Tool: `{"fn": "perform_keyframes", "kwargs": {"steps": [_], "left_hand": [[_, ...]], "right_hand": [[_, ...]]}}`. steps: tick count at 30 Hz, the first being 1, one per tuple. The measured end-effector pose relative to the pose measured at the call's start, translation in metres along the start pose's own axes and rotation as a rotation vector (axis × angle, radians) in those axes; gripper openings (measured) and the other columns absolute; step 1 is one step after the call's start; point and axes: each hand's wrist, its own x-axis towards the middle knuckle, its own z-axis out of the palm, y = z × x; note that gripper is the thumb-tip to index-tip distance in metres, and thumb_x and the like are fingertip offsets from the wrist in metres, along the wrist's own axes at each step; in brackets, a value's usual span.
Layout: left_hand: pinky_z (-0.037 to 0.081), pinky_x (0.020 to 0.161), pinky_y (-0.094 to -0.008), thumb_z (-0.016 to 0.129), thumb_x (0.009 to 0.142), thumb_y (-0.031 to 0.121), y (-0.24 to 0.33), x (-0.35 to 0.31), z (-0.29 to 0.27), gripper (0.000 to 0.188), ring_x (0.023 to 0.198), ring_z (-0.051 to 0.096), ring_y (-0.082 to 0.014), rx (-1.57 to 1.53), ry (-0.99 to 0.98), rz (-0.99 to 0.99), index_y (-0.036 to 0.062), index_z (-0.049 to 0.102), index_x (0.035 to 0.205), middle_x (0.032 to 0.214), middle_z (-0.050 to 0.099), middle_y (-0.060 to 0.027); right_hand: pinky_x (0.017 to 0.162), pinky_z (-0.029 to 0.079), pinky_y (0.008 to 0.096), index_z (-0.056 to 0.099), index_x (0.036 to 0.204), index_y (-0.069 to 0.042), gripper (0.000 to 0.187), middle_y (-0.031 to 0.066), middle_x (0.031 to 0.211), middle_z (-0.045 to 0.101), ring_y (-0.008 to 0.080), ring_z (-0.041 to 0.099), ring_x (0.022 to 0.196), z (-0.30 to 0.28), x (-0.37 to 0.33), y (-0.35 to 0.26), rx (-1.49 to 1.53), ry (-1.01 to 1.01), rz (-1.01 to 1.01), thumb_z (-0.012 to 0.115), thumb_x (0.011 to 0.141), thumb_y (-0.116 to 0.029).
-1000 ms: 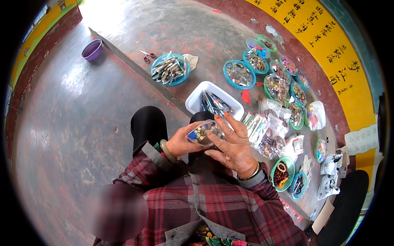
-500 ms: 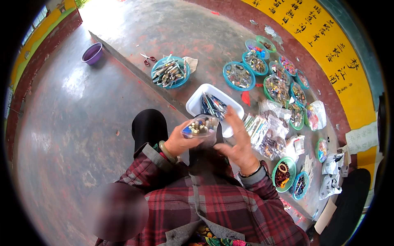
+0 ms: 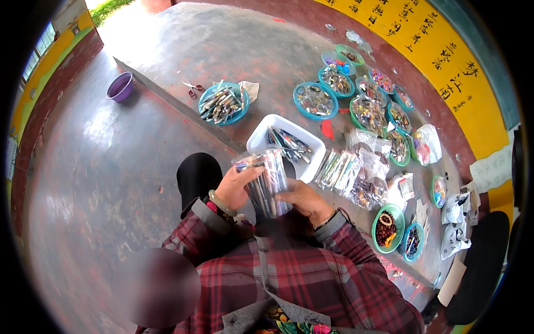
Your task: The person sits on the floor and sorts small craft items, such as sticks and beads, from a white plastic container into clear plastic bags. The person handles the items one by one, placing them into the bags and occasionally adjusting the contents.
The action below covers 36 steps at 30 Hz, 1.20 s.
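Observation:
A clear plastic bag full of pens (image 3: 270, 186) is upright in front of my body, with both hands closed on it. My left hand (image 3: 235, 188), a bangle at its wrist, wraps around the bag's upper left side. The fingers of my right hand (image 3: 306, 200) press against its right side, lower down. Just beyond the bag lies a white plastic tray (image 3: 316, 146) with several loose dark pens (image 3: 288, 143) in it. Filled bags of pens (image 3: 337, 171) rest to the right of the tray.
A blue basket of pens (image 3: 223, 104) and red-handled scissors (image 3: 193, 89) are near a floor ledge. Several baskets of small goods (image 3: 315, 101) spread to the right. A green basket of beads (image 3: 388, 228) lies near my right arm. Far left stands a purple basin (image 3: 120, 87).
The bag has turned from showing the pens' ends to showing their length. My right hand, spread apart from it before, now grips its side. The view has shifted slightly.

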Motion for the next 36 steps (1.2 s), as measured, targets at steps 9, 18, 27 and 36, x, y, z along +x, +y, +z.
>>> {"fn": "perform_keyframes", "kwargs": {"steps": [9,18,27,36], "left_hand": [[0.049,0.079,-0.0309,0.058,0.088,0.017,0.003,0.021,-0.007,0.029,0.091,0.060,-0.0145,-0.043,0.099,-0.017,0.0037,0.054,0.114,0.100,0.061,-0.0043],[0.050,0.082,-0.0340,0.054,0.091,0.023,-0.017,0.024,-0.025,0.031,0.092,0.062,-0.0181,-0.132,0.249,-0.132,0.0043,0.054,0.116,0.103,0.063,-0.0062],[0.046,0.089,-0.0368,0.048,0.094,0.022,-0.004,0.020,0.018,0.038,0.102,0.058,-0.0224,-0.066,0.086,-0.100,0.0005,0.046,0.125,0.115,0.058,-0.0111],[0.038,0.097,-0.0378,0.046,0.094,0.029,-0.009,0.015,-0.034,0.043,0.115,0.051,-0.0259,-0.052,0.161,-0.143,-0.0005,0.045,0.126,0.125,0.053,-0.0144]], "right_hand": [[0.083,0.047,0.0269,0.059,0.109,0.004,0.037,0.0086,0.102,0.063,0.0129,0.059,0.090,0.001,0.014,-0.025,0.066,0.100,0.075,0.069,0.083,-0.021],[0.075,0.053,0.0271,0.055,0.113,0.003,0.041,0.0090,0.100,0.065,0.0147,0.065,0.085,-0.011,0.009,-0.007,0.275,0.047,0.205,0.066,0.086,-0.026],[0.085,0.047,0.0293,0.054,0.118,-0.002,0.045,0.0058,0.105,0.063,0.0146,0.060,0.095,-0.006,0.000,0.004,0.298,0.061,-0.014,0.072,0.077,-0.009],[0.078,0.054,0.0332,0.058,0.112,-0.005,0.035,0.0058,0.099,0.066,0.0166,0.064,0.086,-0.052,-0.039,0.000,0.503,0.483,-0.210,0.067,0.078,0.001]]}}
